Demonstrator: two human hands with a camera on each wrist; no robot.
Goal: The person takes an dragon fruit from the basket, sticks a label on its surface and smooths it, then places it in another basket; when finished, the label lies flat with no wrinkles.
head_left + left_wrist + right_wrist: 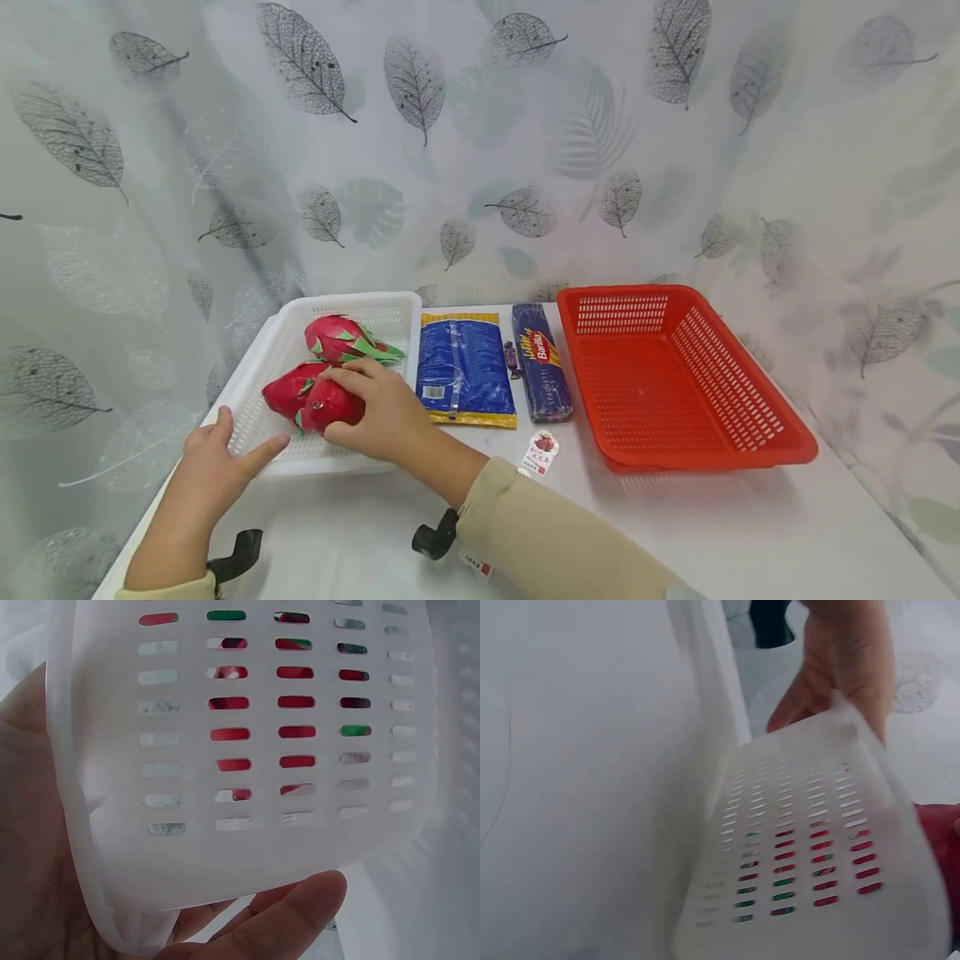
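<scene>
A white plastic basket (341, 300) stands at the left of the table with several dragon fruits in it. My left hand (206, 475) holds its near left corner; in the left wrist view, fingers curl beneath the slotted wall (202, 870). With thumb and fingers, my right hand (386, 410) grips the nearest red dragon fruit (330, 404), which is still inside the basket's outline. Another dragon fruit (285, 392) lies against it, and one with long green leaves (333, 337) sits farther back. Only a sliver of red fruit (939, 840) shows in the right wrist view.
Right of the white basket lie a blue and yellow packet (465, 367), a small purple-wrapped piece (512, 358) and a blue Barilla spaghetti pack (542, 367). A red basket (705, 454) stands farther right. Near the right forearm lies a fruit-printed tag (542, 450). A leaf-patterned curtain (465, 150) hangs behind.
</scene>
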